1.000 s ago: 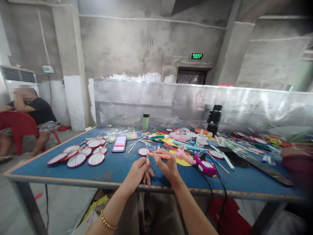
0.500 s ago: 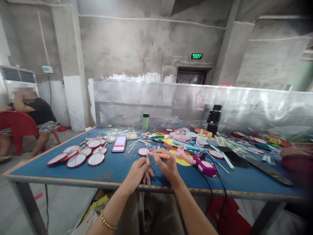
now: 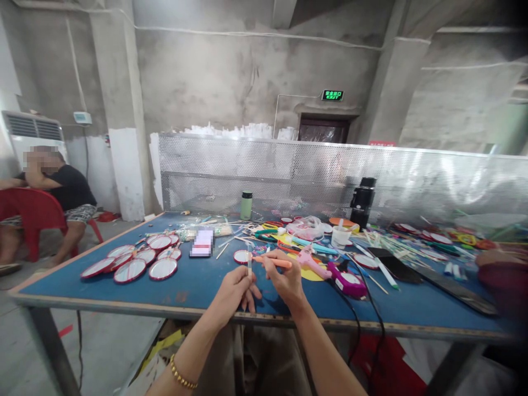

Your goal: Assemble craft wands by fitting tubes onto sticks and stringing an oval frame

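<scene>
Near the table's front edge, my left hand (image 3: 236,289) pinches a thin, pale, flat stick (image 3: 249,265) that stands upright above the fingers. My right hand (image 3: 285,279) grips an orange pen (image 3: 277,262) held nearly level. Its tip points left at the stick, and I cannot tell whether the two touch. Just behind the stick lies a round, red-rimmed disc (image 3: 240,257). A pink glue gun (image 3: 310,263) rests to the right of my right hand, on a yellow sheet (image 3: 307,273).
Several red-rimmed discs (image 3: 130,270) lie in a group at left, near a phone (image 3: 203,243). A green bottle (image 3: 246,206) and a black flask (image 3: 363,203) stand at the back. A purple device (image 3: 348,280) with cables sits right. A person (image 3: 68,184) sits far left.
My right hand and the orange pen have shifted slightly to the right. My left hand keeps its hold on the pale stick, and the table things stay put.
</scene>
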Demonstrator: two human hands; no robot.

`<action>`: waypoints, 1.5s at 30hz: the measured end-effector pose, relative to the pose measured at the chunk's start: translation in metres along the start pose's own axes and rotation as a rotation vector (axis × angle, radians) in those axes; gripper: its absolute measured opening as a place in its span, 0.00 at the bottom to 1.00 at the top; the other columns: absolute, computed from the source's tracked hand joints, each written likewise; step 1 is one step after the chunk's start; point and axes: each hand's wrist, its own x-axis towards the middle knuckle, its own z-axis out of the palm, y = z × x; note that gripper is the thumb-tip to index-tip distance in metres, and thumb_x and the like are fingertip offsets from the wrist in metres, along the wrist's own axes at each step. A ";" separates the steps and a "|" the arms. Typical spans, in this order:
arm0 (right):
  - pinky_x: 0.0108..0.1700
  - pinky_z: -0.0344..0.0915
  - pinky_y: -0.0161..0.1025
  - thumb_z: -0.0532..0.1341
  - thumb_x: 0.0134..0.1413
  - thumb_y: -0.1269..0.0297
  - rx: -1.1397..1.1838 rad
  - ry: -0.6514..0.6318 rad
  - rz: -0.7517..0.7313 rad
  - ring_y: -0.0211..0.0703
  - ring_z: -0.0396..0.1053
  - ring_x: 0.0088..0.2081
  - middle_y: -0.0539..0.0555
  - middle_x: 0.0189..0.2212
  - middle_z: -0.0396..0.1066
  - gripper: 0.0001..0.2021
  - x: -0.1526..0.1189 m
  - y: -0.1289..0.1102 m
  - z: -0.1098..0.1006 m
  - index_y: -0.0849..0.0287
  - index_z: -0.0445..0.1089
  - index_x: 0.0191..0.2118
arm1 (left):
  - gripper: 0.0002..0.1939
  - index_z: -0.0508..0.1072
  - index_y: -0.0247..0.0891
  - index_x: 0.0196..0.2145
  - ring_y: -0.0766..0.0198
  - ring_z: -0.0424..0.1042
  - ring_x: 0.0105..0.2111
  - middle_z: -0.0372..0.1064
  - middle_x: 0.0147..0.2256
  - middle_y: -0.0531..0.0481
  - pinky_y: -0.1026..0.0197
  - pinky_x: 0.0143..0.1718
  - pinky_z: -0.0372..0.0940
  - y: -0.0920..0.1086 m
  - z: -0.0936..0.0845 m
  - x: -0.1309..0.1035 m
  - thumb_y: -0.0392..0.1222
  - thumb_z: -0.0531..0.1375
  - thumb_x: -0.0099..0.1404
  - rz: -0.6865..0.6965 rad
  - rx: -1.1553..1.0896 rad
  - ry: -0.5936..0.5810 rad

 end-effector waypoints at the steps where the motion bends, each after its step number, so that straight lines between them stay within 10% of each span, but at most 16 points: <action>1: 0.29 0.64 0.34 0.58 0.56 0.67 0.002 -0.003 -0.002 0.39 0.68 0.26 0.52 0.23 0.73 0.09 0.000 0.000 0.000 0.60 0.73 0.29 | 0.09 0.62 0.38 0.32 0.69 0.69 0.12 0.74 0.22 0.51 0.70 0.13 0.51 0.000 0.000 0.000 0.47 0.53 0.63 0.001 0.000 0.001; 45: 0.25 0.64 0.32 0.58 0.58 0.65 -0.014 0.027 -0.011 0.36 0.67 0.22 0.52 0.26 0.73 0.09 0.002 0.002 0.002 0.59 0.74 0.32 | 0.11 0.63 0.38 0.31 0.69 0.69 0.12 0.75 0.23 0.50 0.70 0.13 0.51 0.001 0.002 0.000 0.48 0.55 0.62 -0.001 -0.002 -0.003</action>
